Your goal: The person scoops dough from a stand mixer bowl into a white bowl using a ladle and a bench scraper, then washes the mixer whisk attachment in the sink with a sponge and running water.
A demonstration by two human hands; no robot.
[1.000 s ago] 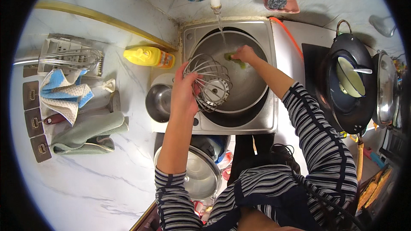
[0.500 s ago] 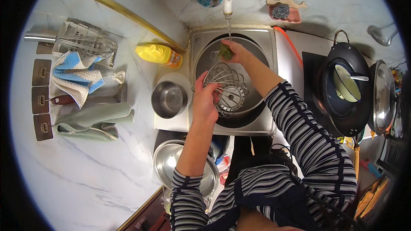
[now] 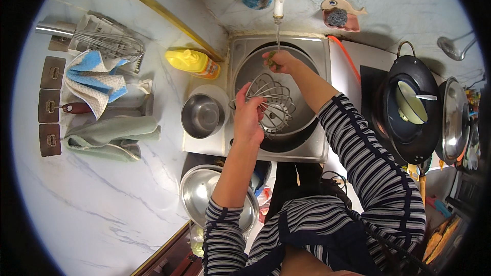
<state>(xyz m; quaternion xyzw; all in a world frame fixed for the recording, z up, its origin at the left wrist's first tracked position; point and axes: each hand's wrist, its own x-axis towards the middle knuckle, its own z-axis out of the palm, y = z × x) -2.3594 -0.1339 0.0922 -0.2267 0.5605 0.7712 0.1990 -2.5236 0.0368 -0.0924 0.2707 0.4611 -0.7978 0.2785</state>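
Note:
My left hand (image 3: pixel 248 115) grips the side of a round metal wire basket (image 3: pixel 270 93), its curved wires spreading over a pale disc. My right hand (image 3: pixel 285 62) is closed round a small crumpled green scrubber (image 3: pixel 273 65), mostly hidden by the fingers. It is just below the white tap (image 3: pixel 279 0), where a thin stream of water (image 3: pixel 278 36) runs down. Both hands are over a large round metal basin (image 3: pixel 307 110) set in the steel sink (image 3: pixel 321 145).
Left of the sink stand a steel pot (image 3: pixel 200 116) and a yellow bottle (image 3: pixel 194 63). A wok (image 3: pixel 417 135) holding a pale green bowl (image 3: pixel 410 103) is at right, beside a lid (image 3: pixel 454 120). Cloths (image 3: pixel 110 138) and a whisk (image 3: pixel 102 41) hang at left.
My right hand has turned and its fingers have closed more tightly round the green scrubber, so less of it shows. My left hand still holds the wire basket. The view has shifted slightly.

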